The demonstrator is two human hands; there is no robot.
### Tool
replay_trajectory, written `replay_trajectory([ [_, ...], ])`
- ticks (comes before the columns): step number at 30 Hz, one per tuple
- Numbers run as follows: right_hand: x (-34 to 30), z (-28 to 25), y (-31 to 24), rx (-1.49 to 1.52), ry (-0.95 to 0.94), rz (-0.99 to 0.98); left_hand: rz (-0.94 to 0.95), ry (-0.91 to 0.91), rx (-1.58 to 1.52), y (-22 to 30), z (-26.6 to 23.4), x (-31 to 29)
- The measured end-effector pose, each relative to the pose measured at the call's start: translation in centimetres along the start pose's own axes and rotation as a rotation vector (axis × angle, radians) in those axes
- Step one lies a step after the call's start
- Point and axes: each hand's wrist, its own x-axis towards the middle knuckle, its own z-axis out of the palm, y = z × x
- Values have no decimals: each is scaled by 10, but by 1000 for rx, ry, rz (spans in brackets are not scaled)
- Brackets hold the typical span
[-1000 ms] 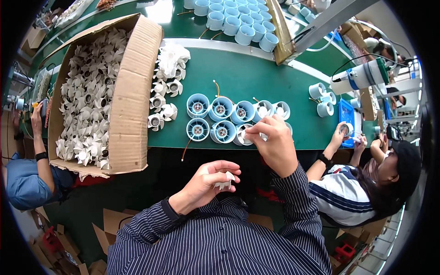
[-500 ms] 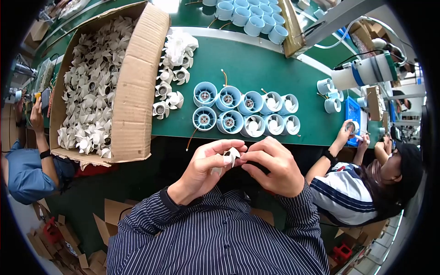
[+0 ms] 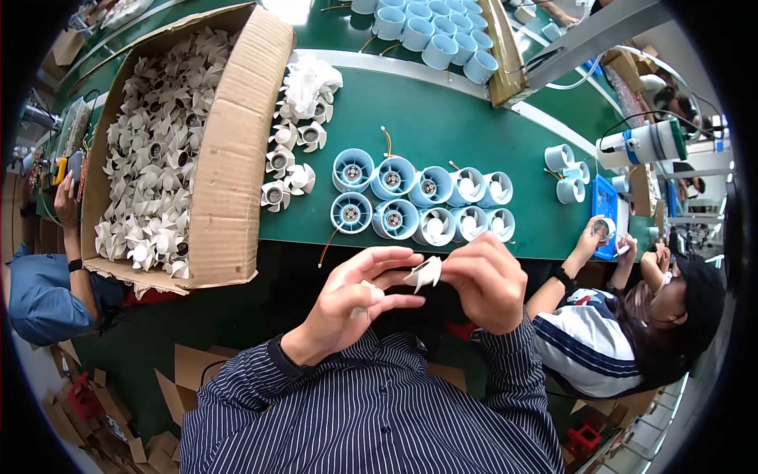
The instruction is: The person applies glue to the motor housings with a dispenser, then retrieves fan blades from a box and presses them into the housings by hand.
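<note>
A white fan impeller (image 3: 426, 272) is pinched in the fingertips of my right hand (image 3: 491, 284), above the table's near edge. My left hand (image 3: 343, 300) is open beside it, fingers apart and pointing at the impeller. White material shows around the left thumb; I cannot tell whether it is a covering or a separate piece. Just beyond my hands, light-blue round fan housings (image 3: 352, 170) stand in two rows. Those at the left show spokes and a bare central motor. White impellers (image 3: 434, 227) sit inside the ones toward the right. Thin wires come from some housings.
A large cardboard box (image 3: 233, 158) full of white impellers stands at the left, with loose impellers (image 3: 278, 162) beside it. More blue housings (image 3: 440, 49) stand at the back. A co-worker's hand (image 3: 588, 237) is at a blue tray (image 3: 606, 213) on the right.
The impeller has moved right, out from my left hand's grasp into my right fingertips. My left fingers have spread apart. My right hand has moved slightly right.
</note>
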Motion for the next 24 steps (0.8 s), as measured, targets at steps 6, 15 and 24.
replay_trajectory([
  [6,34,-6,39,-11,111,477,-286,-148,-38,-15,-54,-1],
  [15,54,7,69,-192,-51,369,-175,45,182,-19,-43,-1],
  [24,58,15,63,-190,-71,409,-55,-45,246,-12,-45,-5],
])
